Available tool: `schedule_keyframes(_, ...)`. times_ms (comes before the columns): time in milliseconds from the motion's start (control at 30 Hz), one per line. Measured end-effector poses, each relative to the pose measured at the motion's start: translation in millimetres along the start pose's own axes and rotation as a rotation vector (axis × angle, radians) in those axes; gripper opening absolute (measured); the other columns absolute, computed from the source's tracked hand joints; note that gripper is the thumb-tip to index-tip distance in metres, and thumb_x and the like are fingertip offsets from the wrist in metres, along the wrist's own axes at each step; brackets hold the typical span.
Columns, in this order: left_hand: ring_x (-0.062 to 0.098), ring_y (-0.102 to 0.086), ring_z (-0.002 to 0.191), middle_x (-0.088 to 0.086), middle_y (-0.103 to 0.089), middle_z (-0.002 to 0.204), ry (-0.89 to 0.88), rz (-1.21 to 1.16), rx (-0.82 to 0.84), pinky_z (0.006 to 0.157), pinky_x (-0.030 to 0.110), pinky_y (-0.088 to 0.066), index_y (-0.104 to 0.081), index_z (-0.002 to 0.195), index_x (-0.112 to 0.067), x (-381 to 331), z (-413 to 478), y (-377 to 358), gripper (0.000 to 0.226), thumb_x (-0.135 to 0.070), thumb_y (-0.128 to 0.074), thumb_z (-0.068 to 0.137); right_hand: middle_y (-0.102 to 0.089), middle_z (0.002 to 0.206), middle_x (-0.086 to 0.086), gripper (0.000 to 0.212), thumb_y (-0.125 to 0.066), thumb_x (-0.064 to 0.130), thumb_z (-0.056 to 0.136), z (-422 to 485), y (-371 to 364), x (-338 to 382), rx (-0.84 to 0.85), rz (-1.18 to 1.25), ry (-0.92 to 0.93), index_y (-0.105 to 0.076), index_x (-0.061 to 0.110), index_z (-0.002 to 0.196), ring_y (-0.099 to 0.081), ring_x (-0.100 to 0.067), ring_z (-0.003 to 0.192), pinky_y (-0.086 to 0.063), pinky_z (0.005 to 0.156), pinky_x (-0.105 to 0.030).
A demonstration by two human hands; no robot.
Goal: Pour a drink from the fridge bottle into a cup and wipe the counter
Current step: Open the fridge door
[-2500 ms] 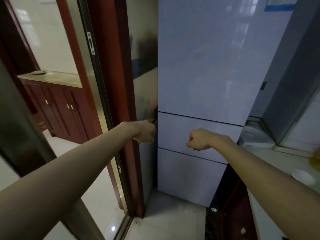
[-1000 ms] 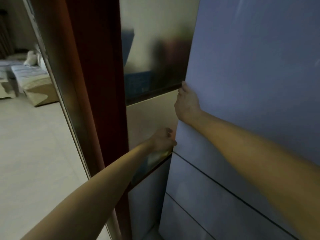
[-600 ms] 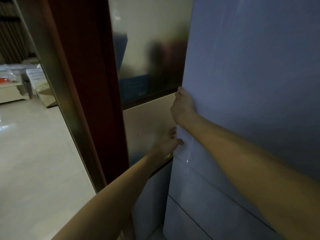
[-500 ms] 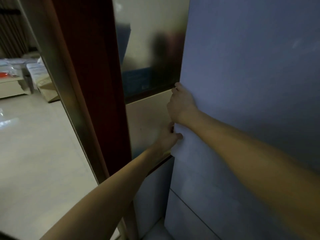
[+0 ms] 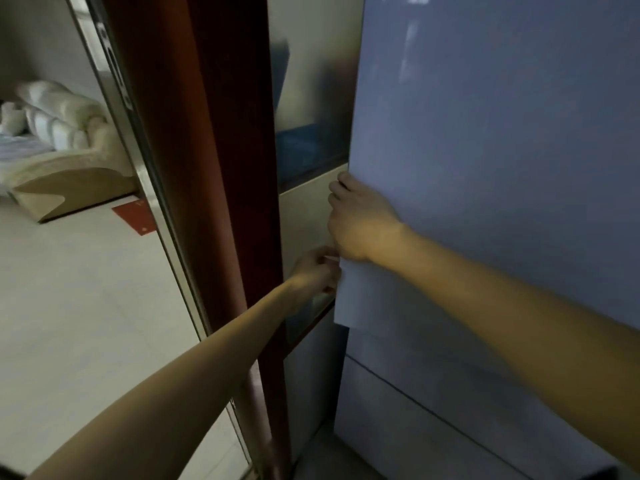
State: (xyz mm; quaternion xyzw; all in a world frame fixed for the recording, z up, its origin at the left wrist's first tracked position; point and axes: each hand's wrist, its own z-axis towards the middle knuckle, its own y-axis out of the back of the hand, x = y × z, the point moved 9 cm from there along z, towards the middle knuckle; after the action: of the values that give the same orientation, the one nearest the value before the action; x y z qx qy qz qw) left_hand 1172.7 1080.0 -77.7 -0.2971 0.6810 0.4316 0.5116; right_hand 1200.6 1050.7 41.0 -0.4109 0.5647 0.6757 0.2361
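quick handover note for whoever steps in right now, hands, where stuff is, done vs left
Right hand: fingers curled round the left edge of the upper fridge door.
Left hand: just below it at the same edge, fingertips hidden behind the door.
The door's lower corner stands slightly proud of the drawer front beneath, so it looks barely cracked open.
Bottle, cup and counter are out of view.
Done: fridge reached. Left: open fully, fetch bottle, pour, wipe.

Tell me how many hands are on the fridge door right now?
2. The right hand grips the fridge door at its left edge; the left hand holds the same edge just below. Fingertips are hidden behind the edge.
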Motion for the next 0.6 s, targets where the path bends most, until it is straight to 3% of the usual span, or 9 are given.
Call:
schedule_keyframes(167,0.022,-0.063,0.077,0.012,-0.065,0.092,-0.077,-0.077,0.158,0.061,0.027,-0.053,-0.062,0.105,-0.018,9.3,-46.9,9.8,0.032,0.007,-0.047,0.090,-0.065,0.110,-0.016,0.036,-0.047,0.030,0.090,-26.7,37.5,21.7,-0.088,0.083,-0.075,-0.073,0.007,0.098,-0.045,-0.032,0.113,-0.024,0.108,-0.044)
schedule_keyframes(267,0.019,-0.065,0.079,0.009,-0.066,0.097,-0.027,-0.113,0.253,0.065,0.030,-0.058,-0.060,0.123,-0.008,22.6,-65.0,12.0,0.042,0.009,-0.053,0.085,-0.068,0.089,-0.013,0.026,-0.056,0.026,0.082,-46.3,60.8,33.3,-0.162,0.058,-0.135,-0.076,0.009,0.079,-0.054,-0.031,0.098,-0.028,0.100,-0.044)
schedule_keyframes(433,0.021,-0.066,0.082,0.009,-0.067,0.086,-0.060,-0.078,0.412,0.075,0.039,-0.059,-0.066,0.098,-0.006,26.0,-99.7,13.0,0.019,0.003,-0.054,0.087,-0.063,0.074,-0.009,0.024,-0.057,0.021,0.083,-88.6,93.9,54.8,-0.246,0.060,-0.221,-0.072,0.007,0.069,-0.056,-0.029,0.090,-0.029,0.095,-0.042)
schedule_keyframes(600,0.026,-0.069,0.084,0.014,-0.068,0.093,-0.077,0.017,0.616,0.084,0.048,-0.059,-0.063,0.110,0.004,26.7,-139.3,0.5,0.022,0.003,-0.054,0.090,-0.062,0.069,-0.012,0.023,-0.064,0.020,0.080,-127.1,125.0,73.4,-0.220,0.076,-0.268,-0.070,0.004,0.065,-0.056,-0.031,0.081,-0.032,0.085,-0.045)
